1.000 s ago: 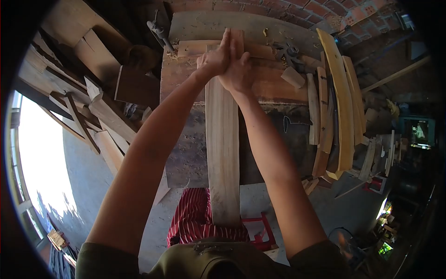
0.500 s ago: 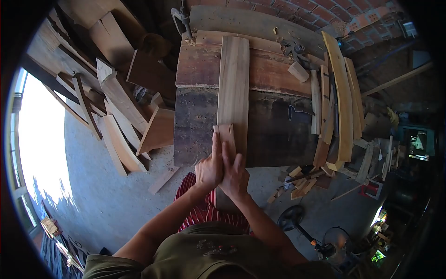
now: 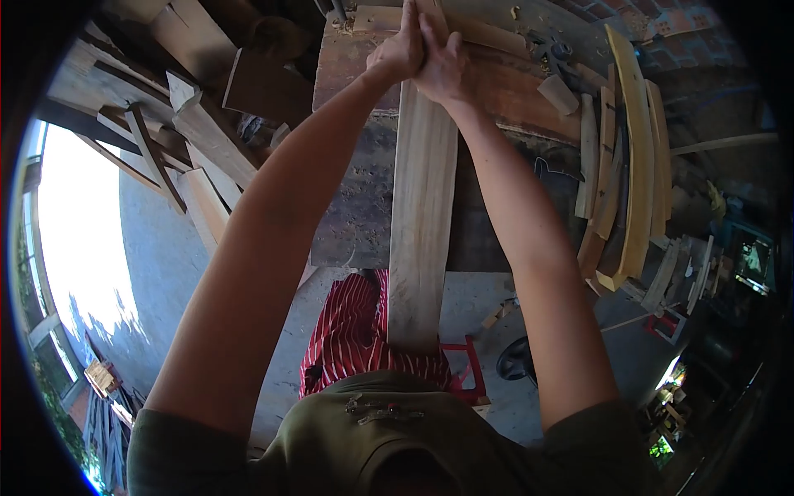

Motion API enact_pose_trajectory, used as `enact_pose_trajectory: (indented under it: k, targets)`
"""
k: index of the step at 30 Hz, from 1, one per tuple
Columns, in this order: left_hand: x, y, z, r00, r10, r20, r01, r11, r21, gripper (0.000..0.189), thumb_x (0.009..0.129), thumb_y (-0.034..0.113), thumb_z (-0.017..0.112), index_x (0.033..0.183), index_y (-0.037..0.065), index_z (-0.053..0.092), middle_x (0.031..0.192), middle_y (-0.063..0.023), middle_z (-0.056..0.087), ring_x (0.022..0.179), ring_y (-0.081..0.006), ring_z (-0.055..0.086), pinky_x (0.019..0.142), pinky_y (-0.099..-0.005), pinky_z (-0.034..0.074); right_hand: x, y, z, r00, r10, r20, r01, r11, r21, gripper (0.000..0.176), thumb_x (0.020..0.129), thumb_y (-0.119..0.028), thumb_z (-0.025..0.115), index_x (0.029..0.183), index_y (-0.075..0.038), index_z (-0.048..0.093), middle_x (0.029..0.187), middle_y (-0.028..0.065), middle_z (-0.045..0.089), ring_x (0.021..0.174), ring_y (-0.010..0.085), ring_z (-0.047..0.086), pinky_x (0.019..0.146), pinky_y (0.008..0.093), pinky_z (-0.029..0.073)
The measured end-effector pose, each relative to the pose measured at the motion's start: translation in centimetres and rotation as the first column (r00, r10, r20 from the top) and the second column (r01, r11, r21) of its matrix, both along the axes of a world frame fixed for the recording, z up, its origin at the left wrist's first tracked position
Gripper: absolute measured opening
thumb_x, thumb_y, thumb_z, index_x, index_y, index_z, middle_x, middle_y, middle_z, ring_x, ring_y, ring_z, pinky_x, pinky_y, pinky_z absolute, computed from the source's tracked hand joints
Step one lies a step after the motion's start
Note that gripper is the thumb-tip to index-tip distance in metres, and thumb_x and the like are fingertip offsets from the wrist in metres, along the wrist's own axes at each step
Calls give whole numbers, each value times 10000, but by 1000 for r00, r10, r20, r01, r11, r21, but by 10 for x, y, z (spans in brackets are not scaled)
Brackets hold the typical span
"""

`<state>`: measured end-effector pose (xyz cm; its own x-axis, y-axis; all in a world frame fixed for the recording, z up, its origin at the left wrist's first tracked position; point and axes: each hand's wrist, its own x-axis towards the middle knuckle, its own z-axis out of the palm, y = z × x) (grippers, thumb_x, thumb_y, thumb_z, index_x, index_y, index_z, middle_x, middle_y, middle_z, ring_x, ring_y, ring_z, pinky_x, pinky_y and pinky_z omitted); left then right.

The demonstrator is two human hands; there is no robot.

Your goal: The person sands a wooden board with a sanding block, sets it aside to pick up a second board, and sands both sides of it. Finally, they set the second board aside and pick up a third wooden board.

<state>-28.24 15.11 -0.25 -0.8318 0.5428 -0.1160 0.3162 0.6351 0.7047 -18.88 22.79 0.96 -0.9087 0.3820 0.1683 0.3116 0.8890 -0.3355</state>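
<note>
A long pale board (image 3: 423,207) lies lengthwise across the dark wooden worktable (image 3: 351,198), its near end over the striped red trousers. Both arms reach forward to its far part. My left hand (image 3: 399,56) and my right hand (image 3: 441,70) press side by side, thumbs together, on a small wooden block (image 3: 431,10) at the top of the view. The fingers lie along the block, which is mostly hidden beneath them and cut off by the image edge.
Loose planks (image 3: 215,132) lean at the left. Curved yellow boards (image 3: 635,165) stand along the table's right side. A wood offcut (image 3: 558,95) and a dark tool sit at the far right. A red stool (image 3: 473,372) is below the table.
Both hands have moved far forward along the board with the small block, and the arms are now stretched out. The view has shifted, showing more of the board's near end.
</note>
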Motion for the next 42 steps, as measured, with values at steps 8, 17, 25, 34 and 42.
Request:
enact_pose_trajectory:
  k: [8, 17, 25, 34, 42]
  targets:
    - [200, -100, 28, 980, -96, 172, 138, 958, -251, 800, 940, 270, 400, 1513, 226, -156, 839, -309, 662, 780, -484, 653, 730, -548, 500, 191, -110, 22, 978, -104, 181, 133, 979, -153, 1005, 693, -332, 770, 1521, -257, 207, 1084, 219, 437, 977, 434, 566, 712, 518, 522]
    - [304, -171, 19, 937, -269, 225, 320, 917, -239, 872, 858, 221, 494, 1522, 44, -42, 818, -283, 674, 637, -419, 665, 574, -503, 536, 305, -164, 15, 962, -48, 269, 87, 987, -134, 987, 677, -256, 765, 1515, -200, 248, 981, 188, 422, 786, 368, 566, 573, 460, 517]
    - [88, -16, -7, 983, -183, -5, 176, 951, -254, 679, 978, 344, 350, 1529, 195, -18, 1020, -330, 635, 933, -488, 627, 838, -540, 482, 69, -14, 2, 985, -156, 75, 157, 988, -6, 827, 767, -444, 685, 1464, -257, 283, 1117, 245, 457, 1005, 433, 574, 719, 531, 533]
    - [81, -12, -69, 952, -304, -41, 296, 946, -129, 656, 977, 353, 324, 1515, 107, 40, 1062, -339, 626, 1011, -487, 613, 911, -515, 459, 114, -44, 8, 981, -179, 74, 185, 979, -87, 773, 791, -423, 664, 1449, -258, 293, 1131, 241, 458, 1017, 436, 569, 712, 539, 538]
    - [313, -175, 17, 864, -262, 431, 339, 934, -111, 778, 899, 193, 561, 1517, 123, 93, 1159, -283, 592, 996, -436, 622, 831, -512, 475, 334, -144, 17, 990, -61, 125, 80, 985, -155, 856, 766, -261, 718, 1503, -216, 286, 989, 167, 428, 872, 345, 563, 595, 434, 551]
